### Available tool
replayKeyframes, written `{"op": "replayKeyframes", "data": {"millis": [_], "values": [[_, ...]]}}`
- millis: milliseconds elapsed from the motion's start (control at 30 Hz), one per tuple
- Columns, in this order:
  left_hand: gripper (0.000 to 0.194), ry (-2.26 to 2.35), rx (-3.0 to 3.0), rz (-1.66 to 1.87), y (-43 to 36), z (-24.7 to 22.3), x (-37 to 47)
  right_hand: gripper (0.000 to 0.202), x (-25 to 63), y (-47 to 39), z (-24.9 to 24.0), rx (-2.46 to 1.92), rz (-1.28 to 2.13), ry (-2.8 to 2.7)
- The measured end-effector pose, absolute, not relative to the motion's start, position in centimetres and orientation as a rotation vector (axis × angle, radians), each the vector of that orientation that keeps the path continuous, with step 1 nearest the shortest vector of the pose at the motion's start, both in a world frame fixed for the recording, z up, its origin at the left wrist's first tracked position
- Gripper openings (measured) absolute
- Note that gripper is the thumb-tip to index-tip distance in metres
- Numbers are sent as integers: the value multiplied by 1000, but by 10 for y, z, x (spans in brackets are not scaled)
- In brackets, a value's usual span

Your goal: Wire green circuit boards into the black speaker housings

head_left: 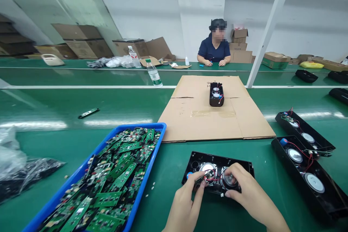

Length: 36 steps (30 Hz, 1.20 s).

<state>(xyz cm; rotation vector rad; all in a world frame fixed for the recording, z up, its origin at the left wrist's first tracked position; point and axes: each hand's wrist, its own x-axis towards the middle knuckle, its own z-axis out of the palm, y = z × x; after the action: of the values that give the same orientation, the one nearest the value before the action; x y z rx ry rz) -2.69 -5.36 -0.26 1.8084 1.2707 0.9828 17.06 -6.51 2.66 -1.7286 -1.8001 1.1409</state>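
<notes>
In front of me on the green bench lies an open black speaker housing (194, 161). Two round silver speakers, red wires and a blue part sit inside it. My left hand (186, 199) pinches a small dark part with red wires (208, 174) over the left speaker; the fingers partly hide it. My right hand (248, 192) grips the housing's right half, fingers over the right speaker and thumb at the near wall. Left of my hands, a blue tray (145, 185) holds a heap of green circuit boards (123, 168).
At right lie two open housings (296, 177) (306, 128) with speakers and wires. A further housing (216, 99) rests on a cardboard sheet (187, 127). A loose board (89, 113), a bottle (154, 74) and plastic bags (20, 166) are leftward. Across the bench sits a person (214, 49).
</notes>
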Motion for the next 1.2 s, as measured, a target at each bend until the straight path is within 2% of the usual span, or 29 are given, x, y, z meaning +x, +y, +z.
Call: {"op": "replayKeyframes", "data": {"millis": [67, 333, 633, 667, 767, 833, 1000, 1200], "values": [[19, 1292, 1741, 970, -52, -1, -26, 14, 170, -65, 27, -1716, 1138, -1879], [19, 1249, 1555, 982, -48, 4, -23, 18, 163, -67, 25, -1631, 1040, -2076], [23, 1248, 1408, 980, -49, 6, -15, 9, 151, -53, 7, -1742, 1059, -1683], [23, 1236, 1418, 984, -50, 6, -15, 11, 149, -51, 2, -1777, 1010, -1692], [26, 1217, 1537, 1012, -55, 1, -14, 36, 144, -46, -10, -1837, 823, -1757], [30, 1261, 1652, 1034, -58, -3, -13, 36, 144, -45, -10, -1810, 773, -1799], [38, 1372, 1828, 1096, -62, -11, -12, 21, 148, -48, 7, -1679, 938, -1734], [34, 1361, 1897, 1034, -60, -11, -14, 11, 158, -51, 19, -1533, 1224, -1622]]}}
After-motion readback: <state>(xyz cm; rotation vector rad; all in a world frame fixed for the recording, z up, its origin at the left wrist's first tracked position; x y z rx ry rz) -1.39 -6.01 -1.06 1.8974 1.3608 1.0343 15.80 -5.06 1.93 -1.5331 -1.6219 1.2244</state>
